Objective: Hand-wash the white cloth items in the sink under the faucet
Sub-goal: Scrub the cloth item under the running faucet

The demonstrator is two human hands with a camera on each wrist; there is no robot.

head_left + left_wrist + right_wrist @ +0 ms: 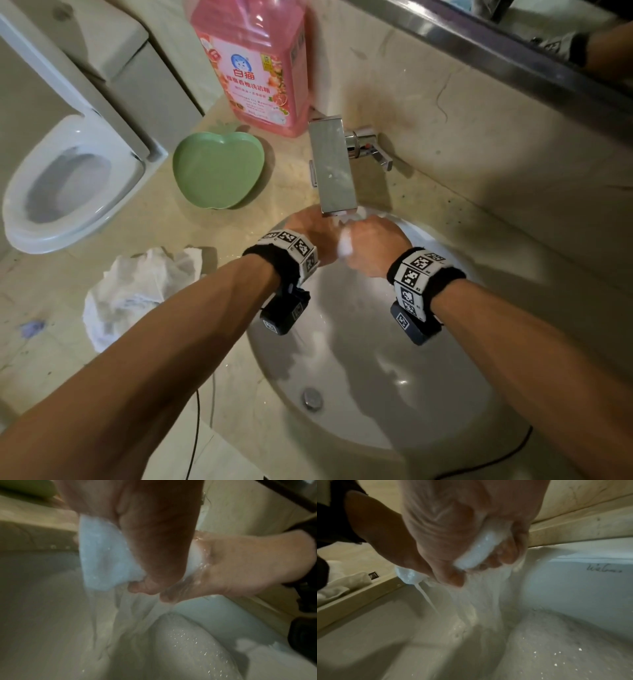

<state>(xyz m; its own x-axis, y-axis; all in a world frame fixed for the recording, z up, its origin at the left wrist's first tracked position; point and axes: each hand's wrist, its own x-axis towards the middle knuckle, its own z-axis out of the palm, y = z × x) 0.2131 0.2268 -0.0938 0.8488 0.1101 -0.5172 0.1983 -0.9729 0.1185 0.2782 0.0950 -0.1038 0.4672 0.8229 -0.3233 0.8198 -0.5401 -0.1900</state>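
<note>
Both hands meet under the square chrome faucet (pixel 334 168) at the far side of the white sink (pixel 462 359). My left hand (pixel 310 236) and right hand (pixel 370 243) squeeze one small wet white cloth (pixel 345 244) between them. In the left wrist view the cloth (pixel 104 559) sticks out below my curled left fingers (pixel 142 586), and water runs off it into the basin. In the right wrist view my right fingers (pixel 508 555) wrap a soapy fold of the cloth (pixel 477 553). A second crumpled white cloth (pixel 137 291) lies on the counter left of the sink.
A green apple-shaped dish (pixel 217 169) and a big pink detergent bottle (pixel 255 65) stand on the counter behind the sink. The toilet (pixel 65 185) is at the left. The sink drain (pixel 312 398) is near me. A mirror edge (pixel 513 65) runs along the back wall.
</note>
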